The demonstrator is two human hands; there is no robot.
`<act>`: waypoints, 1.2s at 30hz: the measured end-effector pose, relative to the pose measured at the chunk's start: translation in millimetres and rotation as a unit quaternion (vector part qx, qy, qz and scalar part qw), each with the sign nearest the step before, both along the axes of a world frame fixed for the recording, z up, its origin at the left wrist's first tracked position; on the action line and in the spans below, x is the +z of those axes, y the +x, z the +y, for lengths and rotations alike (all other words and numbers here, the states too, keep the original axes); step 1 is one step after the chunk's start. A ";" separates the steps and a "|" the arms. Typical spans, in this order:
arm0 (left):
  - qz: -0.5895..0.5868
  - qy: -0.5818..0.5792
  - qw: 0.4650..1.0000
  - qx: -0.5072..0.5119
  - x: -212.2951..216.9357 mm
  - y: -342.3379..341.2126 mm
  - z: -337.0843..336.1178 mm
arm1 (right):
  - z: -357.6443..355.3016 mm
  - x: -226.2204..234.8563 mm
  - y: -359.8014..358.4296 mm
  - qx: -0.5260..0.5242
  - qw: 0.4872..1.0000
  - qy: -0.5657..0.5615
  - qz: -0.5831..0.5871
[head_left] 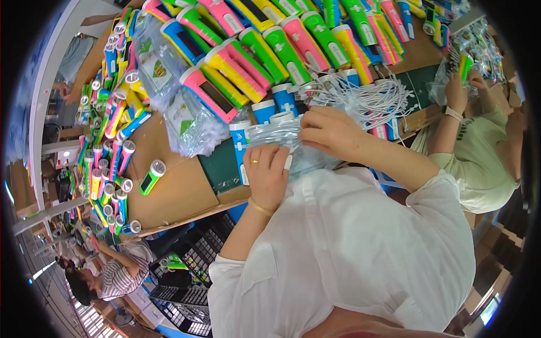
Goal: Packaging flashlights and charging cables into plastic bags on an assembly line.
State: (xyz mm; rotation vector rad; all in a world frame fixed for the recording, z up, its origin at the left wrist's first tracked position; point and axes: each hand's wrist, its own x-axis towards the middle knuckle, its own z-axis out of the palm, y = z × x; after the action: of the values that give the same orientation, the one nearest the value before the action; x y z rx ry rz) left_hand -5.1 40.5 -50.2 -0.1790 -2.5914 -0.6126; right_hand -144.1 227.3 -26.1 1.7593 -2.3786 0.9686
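Observation:
My left hand (267, 173), with a ring and a bracelet, curls its fingers over a crinkled clear plastic bag (276, 133). At the bag's right side my right hand (331, 133) has its fingers bent and pinched on the plastic; its fingertips are partly hidden. A blue-and-white flashlight (239, 147) lies just left of my left hand. Several more blue flashlights (284, 99) sit just beyond the bag. A tangled heap of white cables (372, 101) lies beyond my right hand. Whether anything is inside the bag, I cannot tell.
Rows of colourful flashlights (276, 48) cover the far table. Printed clear bags (183, 121) lie on cardboard (169, 186) at left, near a green flashlight (152, 177). Black crates (200, 259) stand below. A co-worker's hand (456, 93) at right is near a green flashlight; another person (121, 273) is at lower left.

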 end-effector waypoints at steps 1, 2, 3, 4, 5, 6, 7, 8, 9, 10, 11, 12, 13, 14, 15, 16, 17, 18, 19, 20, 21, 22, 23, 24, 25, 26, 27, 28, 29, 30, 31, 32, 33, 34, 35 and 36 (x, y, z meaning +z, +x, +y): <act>0.009 0.004 1.000 -0.007 2.0 1.2 -0.8 | 0.3 -1.6 2.5 0.006 1.000 -0.003 -0.005; 0.024 -0.007 1.000 -0.008 1.5 1.7 -3.0 | 0.1 -2.9 4.6 0.000 1.000 -0.016 0.021; 0.020 -0.008 1.000 -0.003 1.9 2.3 -5.2 | -0.4 -4.7 6.8 -0.007 0.998 -0.029 0.047; 0.044 -0.012 0.999 -0.014 3.2 1.8 -5.7 | 0.7 -7.3 10.3 -0.004 0.998 -0.041 0.047; 0.069 -0.015 0.997 -0.026 4.4 1.9 -5.7 | -0.8 -9.1 13.3 -0.002 0.998 -0.041 0.045; 0.068 -0.015 0.997 -0.024 5.3 2.7 -4.9 | -2.5 -10.5 16.1 -0.004 0.997 -0.052 0.052; 0.049 -0.016 0.999 -0.017 6.2 2.4 -3.8 | -3.7 -10.7 18.0 -0.008 0.996 -0.063 0.060; 0.030 -0.018 0.999 -0.011 6.9 2.5 -2.9 | -5.1 -9.8 19.2 -0.008 0.996 -0.062 0.060; 0.030 -0.017 0.999 -0.011 7.5 2.7 -2.4 | -6.7 -8.3 20.1 -0.008 0.996 -0.060 0.061; 0.030 -0.038 0.999 -0.016 8.3 2.5 -2.5 | -8.4 -7.5 20.7 -0.009 0.996 -0.059 0.062; 0.029 -0.059 0.998 -0.021 8.7 2.6 -2.8 | -9.7 -8.2 21.9 -0.009 0.996 -0.059 0.062; 0.029 -0.059 0.998 -0.022 8.6 3.3 -3.4 | -11.0 -9.8 23.2 -0.009 0.997 -0.060 0.051; 0.009 -0.056 0.998 -0.023 8.0 4.5 -3.9 | -11.6 -11.1 24.3 -0.008 0.997 -0.061 0.040; -0.012 -0.052 0.998 -0.024 7.6 5.7 -4.6 | -11.1 -10.9 23.5 -0.008 0.997 -0.061 0.040; -0.013 -0.052 0.998 -0.023 8.0 6.8 -5.3 | -9.7 -9.6 21.0 0.004 0.998 -0.057 0.038; -0.003 0.008 1.000 -0.020 8.3 7.6 -5.8 | -7.7 -8.5 18.7 0.015 0.998 -0.053 0.036; 0.008 0.067 0.998 -0.017 8.4 8.8 -6.8 | -5.5 -7.1 17.2 0.016 0.998 -0.053 0.035; 0.006 0.067 0.998 -0.015 7.9 12.0 -10.4 | -3.2 -5.4 15.8 0.005 0.999 -0.042 0.022; 0.003 0.110 0.994 -0.001 8.2 15.7 -17.1 | -1.1 -3.6 14.3 -0.009 0.999 -0.032 0.011; -0.001 0.152 0.988 0.014 8.9 19.6 -23.1 | 1.1 -2.1 13.2 -0.009 0.999 -0.032 0.009; -0.002 0.177 0.984 0.028 10.0 23.7 -27.3 | 3.0 -1.0 12.2 -0.019 1.000 -0.024 -0.004; -0.004 0.176 0.984 0.029 10.4 26.3 -28.0 | 3.8 -0.9 13.1 -0.029 0.999 -0.015 -0.018; -0.014 0.201 0.979 0.027 10.6 28.5 -28.6 | 0.3 -1.7 15.5 -0.029 0.999 -0.016 -0.020; -0.024 0.225 0.974 0.025 10.8 30.1 -29.2 | -6.3 -2.7 19.1 -0.008 0.999 -0.046 -0.028; -0.025 0.225 0.974 0.027 12.5 30.3 -27.9 | -12.2 -3.9 22.0 0.014 0.996 -0.076 -0.037; -0.029 0.239 0.970 0.032 15.8 29.3 -25.5 | -16.8 -5.2 24.4 0.015 0.996 -0.075 -0.037; -0.034 0.253 0.966 0.036 17.4 29.0 -24.2 | -21.0 -6.7 26.7 0.062 0.995 -0.067 -0.033; -0.033 0.253 0.966 0.038 17.9 29.9 -25.0 | -24.2 -7.9 27.6 0.110 0.992 -0.059 -0.029; -0.042 0.255 0.965 0.037 18.4 31.4 -25.6 | -24.8 -9.6 27.5 0.110 0.992 -0.059 -0.029; -0.050 0.257 0.964 0.035 18.8 32.8 -26.1 | -24.5 -11.4 27.0 0.111 0.992 -0.054 -0.033; -0.050 0.258 0.964 0.035 17.6 34.5 -26.8 | -24.8 -12.7 26.9 0.112 0.992 -0.048 -0.038; -0.049 0.273 0.960 0.030 15.6 36.2 -27.4 | -25.7 -13.2 26.8 0.112 0.992 -0.047 -0.037; -0.047 0.289 0.956 0.025 14.2 37.0 -27.8 | -26.4 -13.6 26.8 0.111 0.990 -0.060 -0.055; -0.047 0.290 0.956 0.025 13.9 37.8 -27.3 | -26.3 -13.8 27.2 0.110 0.989 -0.073 -0.073; -0.046 0.289 0.956 0.025 13.5 38.2 -26.6 | -26.2 -13.2 26.8 0.110 0.989 -0.072 -0.073; -0.044 0.289 0.956 0.025 13.2 38.5 -25.7 | -25.9 -11.8 25.7 0.119 0.989 -0.063 -0.066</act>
State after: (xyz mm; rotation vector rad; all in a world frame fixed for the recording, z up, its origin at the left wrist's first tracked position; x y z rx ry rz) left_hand 33.4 14.8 -37.0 0.1086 -2.3670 -1.3445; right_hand -118.4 201.4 -37.9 2.0225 -2.1560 1.2686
